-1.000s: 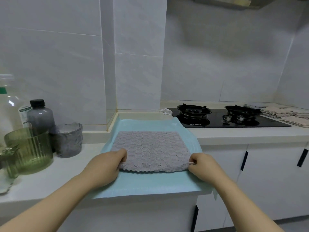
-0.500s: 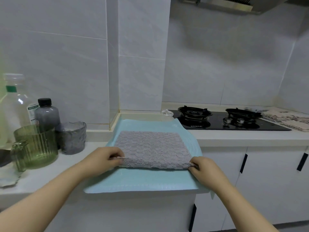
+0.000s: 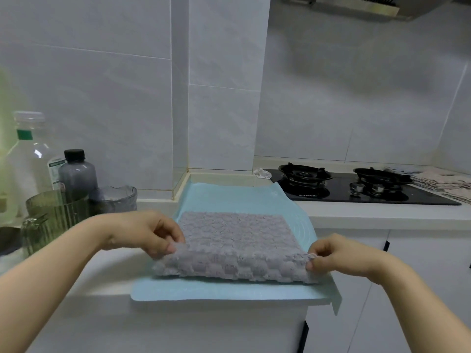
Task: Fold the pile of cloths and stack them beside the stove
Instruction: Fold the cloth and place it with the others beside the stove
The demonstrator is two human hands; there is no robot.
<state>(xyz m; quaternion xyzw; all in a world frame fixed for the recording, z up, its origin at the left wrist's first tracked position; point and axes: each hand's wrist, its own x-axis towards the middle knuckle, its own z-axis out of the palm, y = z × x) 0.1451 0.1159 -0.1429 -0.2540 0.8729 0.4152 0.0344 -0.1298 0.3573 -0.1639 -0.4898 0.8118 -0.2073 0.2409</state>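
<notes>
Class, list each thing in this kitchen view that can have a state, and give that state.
blue mat, flat on the counter, one corner overhanging.
grey cloth, near edge raised off the mat, far part flat.
left hand, pinches the cloth's near left corner.
right hand, pinches its near right corner.
stove, both burners unlit.
dark bottle, upright, capped.
clear bottle, upright, capped.

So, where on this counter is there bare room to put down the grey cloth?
Bare: the far part of the blue mat between the grey cloth and the wall; the white counter strip in front of the stove. Crowded: the left end, with bottles and glasses; right of the stove lies a pile of cloths.
</notes>
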